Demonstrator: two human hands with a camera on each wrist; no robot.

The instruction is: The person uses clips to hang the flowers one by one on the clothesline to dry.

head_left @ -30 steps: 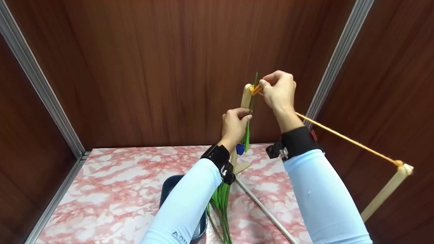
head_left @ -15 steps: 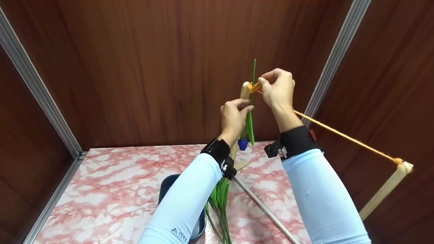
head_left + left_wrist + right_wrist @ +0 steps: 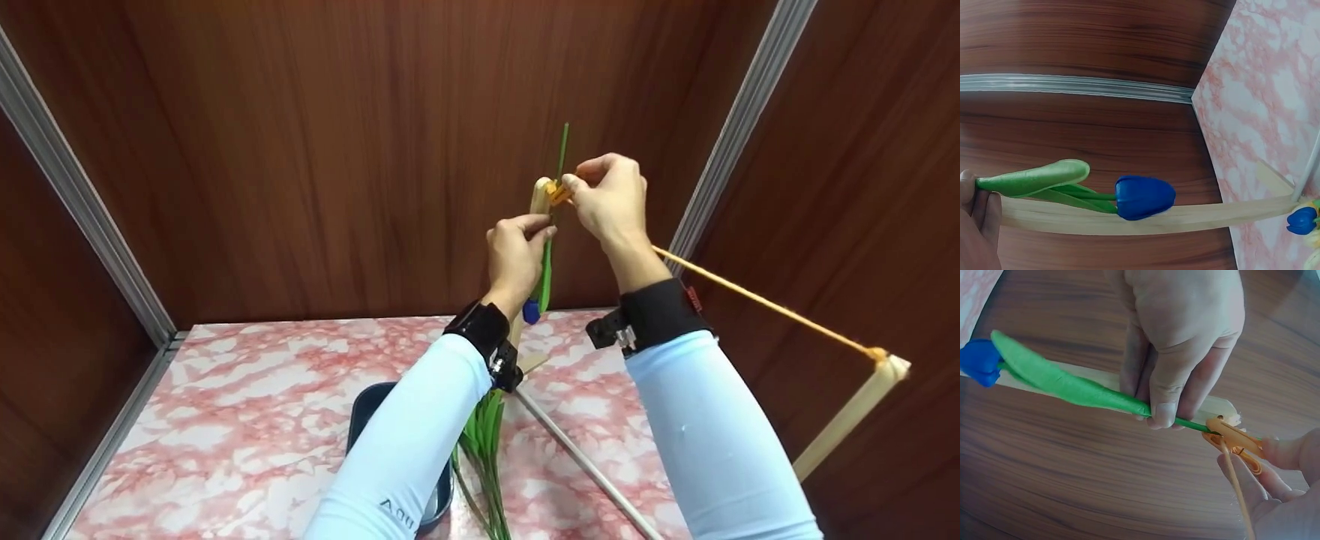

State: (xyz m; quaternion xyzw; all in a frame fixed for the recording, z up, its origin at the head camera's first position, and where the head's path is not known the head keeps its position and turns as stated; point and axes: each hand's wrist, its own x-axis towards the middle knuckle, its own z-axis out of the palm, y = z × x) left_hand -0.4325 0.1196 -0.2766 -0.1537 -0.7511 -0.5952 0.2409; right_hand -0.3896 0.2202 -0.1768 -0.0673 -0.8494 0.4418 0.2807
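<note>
Wall panels [image 3: 337,150]: dark wood grain, enclosing the back and both sides.
Table [image 3: 247,435]: pink-and-white marbled top.
Wooden posts: one [image 3: 1202,217] upright behind the work, one [image 3: 851,418] at far right.
Cord [image 3: 757,295]: orange, strung between the tops of the posts.
Rod [image 3: 589,465]: pale, running from the first post's foot toward the near edge.
Tray [image 3: 358,411]: dark blue, partly hidden by the left sleeve [image 3: 420,427].
Flower bunch [image 3: 487,442]: green leaves and stems, just right of the tray.
Tulip [image 3: 1145,197]: blue, bloom downward before the first post, its bare stem end rising past the post's top.
Left hand [image 3: 517,255]: thumb and fingers pinching the tulip's stem above the leaf.
Right hand [image 3: 615,199]: thumb and fingers pinching the handle end of the clothespin.
Clothespin [image 3: 1233,434]: orange, against stem and cord beside the post's top; whether it bites the stem cannot be told.
</note>
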